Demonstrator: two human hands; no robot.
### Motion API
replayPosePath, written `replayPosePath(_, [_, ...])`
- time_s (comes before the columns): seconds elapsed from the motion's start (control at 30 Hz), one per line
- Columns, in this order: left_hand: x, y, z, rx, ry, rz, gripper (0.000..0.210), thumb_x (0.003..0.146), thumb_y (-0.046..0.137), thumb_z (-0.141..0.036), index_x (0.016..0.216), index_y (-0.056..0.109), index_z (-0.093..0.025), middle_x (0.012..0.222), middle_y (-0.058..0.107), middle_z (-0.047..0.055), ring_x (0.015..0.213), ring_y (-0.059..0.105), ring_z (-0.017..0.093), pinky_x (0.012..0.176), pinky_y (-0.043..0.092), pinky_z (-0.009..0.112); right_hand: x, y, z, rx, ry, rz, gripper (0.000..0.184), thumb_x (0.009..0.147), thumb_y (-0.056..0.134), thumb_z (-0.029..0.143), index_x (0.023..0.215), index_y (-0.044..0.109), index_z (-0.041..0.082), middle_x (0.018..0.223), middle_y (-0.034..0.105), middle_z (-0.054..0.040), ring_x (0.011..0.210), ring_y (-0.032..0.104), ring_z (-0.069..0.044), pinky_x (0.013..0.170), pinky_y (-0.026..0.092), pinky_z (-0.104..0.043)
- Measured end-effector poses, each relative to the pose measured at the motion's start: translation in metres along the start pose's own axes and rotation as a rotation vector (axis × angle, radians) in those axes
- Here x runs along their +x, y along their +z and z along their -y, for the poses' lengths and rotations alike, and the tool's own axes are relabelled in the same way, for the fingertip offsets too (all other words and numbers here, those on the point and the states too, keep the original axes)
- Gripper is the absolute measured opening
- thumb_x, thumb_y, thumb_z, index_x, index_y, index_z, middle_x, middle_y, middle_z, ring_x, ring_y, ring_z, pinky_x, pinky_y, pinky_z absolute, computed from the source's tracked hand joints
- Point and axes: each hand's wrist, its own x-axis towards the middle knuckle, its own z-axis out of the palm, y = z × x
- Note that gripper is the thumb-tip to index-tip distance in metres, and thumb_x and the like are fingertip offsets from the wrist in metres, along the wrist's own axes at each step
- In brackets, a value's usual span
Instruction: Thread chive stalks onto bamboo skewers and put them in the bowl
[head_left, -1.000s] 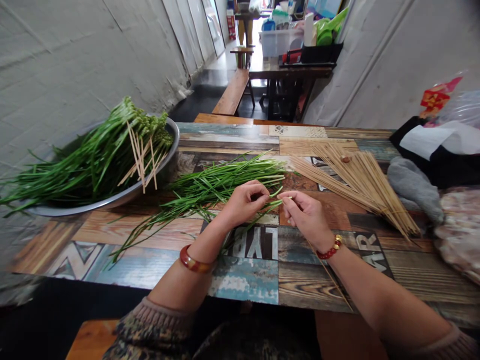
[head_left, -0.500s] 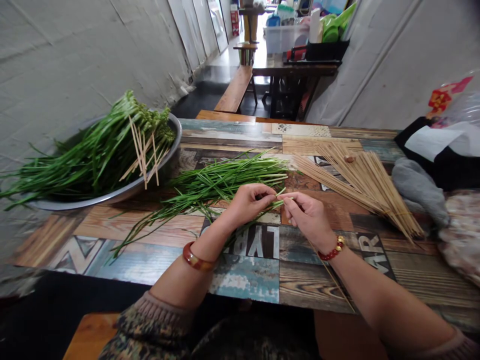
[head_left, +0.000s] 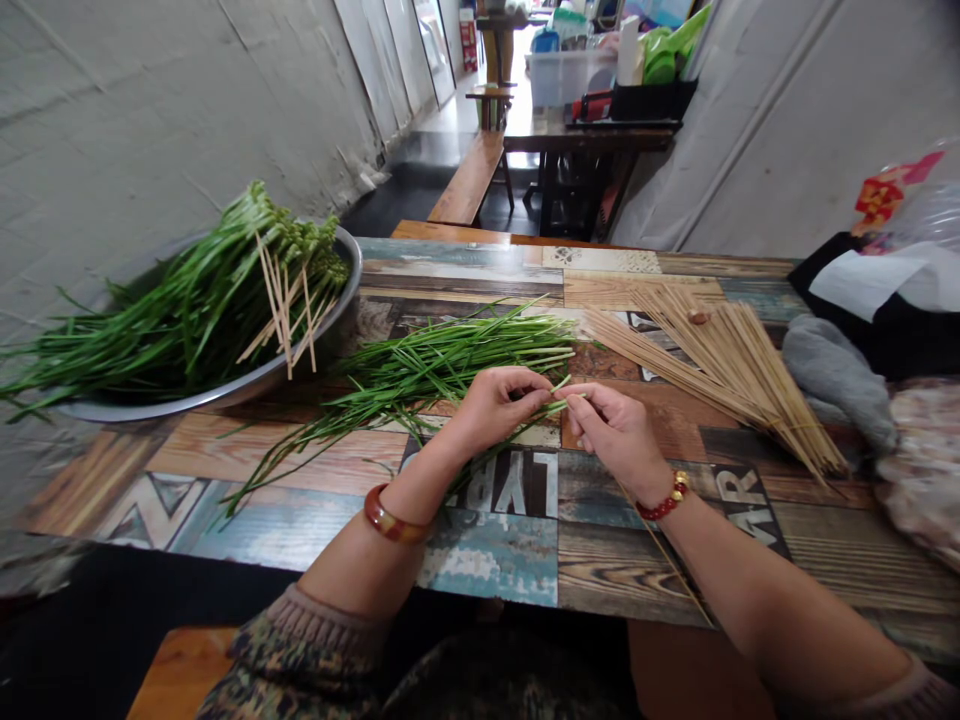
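Note:
My left hand (head_left: 501, 405) is closed in a pinch on a few garlic chives; their pale stem ends (head_left: 564, 383) stick out past the fingertips. My right hand (head_left: 611, 425) meets it, thumb and fingers pinched together at the stems. A thin bamboo skewer (head_left: 664, 545) runs from under my right palm down toward the table's front edge; its tip is hidden by the fingers. Just beyond both hands lies a loose pile of garlic chives (head_left: 450, 355), leaves to the left and pale ends to the right.
A metal basin (head_left: 225, 395) at the left holds chives bunched on skewers (head_left: 277, 305). On the right, many bamboo skewers (head_left: 739, 360) lie fanned out beside a grey cloth-like bundle (head_left: 832, 375) and a plastic bag (head_left: 926, 460). A bench (head_left: 471, 180) and another table stand beyond.

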Motion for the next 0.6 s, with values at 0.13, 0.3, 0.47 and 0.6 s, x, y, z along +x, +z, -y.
replayPosePath(0.13, [0.0, -0.0001, 0.0005, 0.024, 0.032, -0.011, 0.015, 0.08, 0.06, -0.02, 0.078, 0.072, -0.012, 0.075, 0.07, 0.004, 0.068, 0.062, 0.011, 0.064, 0.045, 0.02, 0.0007, 0.0004, 0.0012, -0.001, 0.019, -0.006, 0.03, 0.087, 0.052, 0.04, 0.093, 0.065, 0.014, 0.054, 0.05, 0.0046, 0.04, 0.041, -0.006, 0.039, 0.032, -0.019])
replayPosePath(0.3, [0.0, 0.0, 0.0016, 0.028, 0.026, -0.025, 0.015, 0.08, 0.06, -0.019, 0.077, 0.072, -0.011, 0.074, 0.07, 0.005, 0.067, 0.061, 0.012, 0.064, 0.045, 0.02, 0.0004, 0.0008, 0.0016, -0.006, 0.005, 0.0, 0.028, 0.087, 0.051, 0.039, 0.094, 0.065, 0.014, 0.055, 0.05, 0.0047, 0.04, 0.042, -0.006, 0.039, 0.032, -0.019])
replayPosePath(0.47, [-0.0002, 0.0001, -0.0003, 0.029, 0.025, -0.019, 0.015, 0.08, 0.059, -0.019, 0.076, 0.072, -0.012, 0.073, 0.07, 0.004, 0.066, 0.061, 0.011, 0.063, 0.044, 0.02, -0.0003, 0.0004, 0.0018, -0.018, -0.013, -0.001, 0.027, 0.088, 0.051, 0.037, 0.093, 0.064, 0.014, 0.055, 0.051, 0.0044, 0.04, 0.042, -0.006, 0.039, 0.033, -0.019])
replayPosePath(0.6, [-0.0001, -0.0003, -0.0017, 0.027, 0.019, -0.015, 0.015, 0.079, 0.06, -0.019, 0.076, 0.072, -0.011, 0.073, 0.07, 0.004, 0.066, 0.061, 0.011, 0.063, 0.044, 0.019, 0.0001, 0.0003, 0.0018, -0.018, -0.019, 0.001, 0.027, 0.088, 0.051, 0.038, 0.091, 0.064, 0.015, 0.055, 0.051, 0.0042, 0.041, 0.042, -0.006, 0.04, 0.033, -0.019])
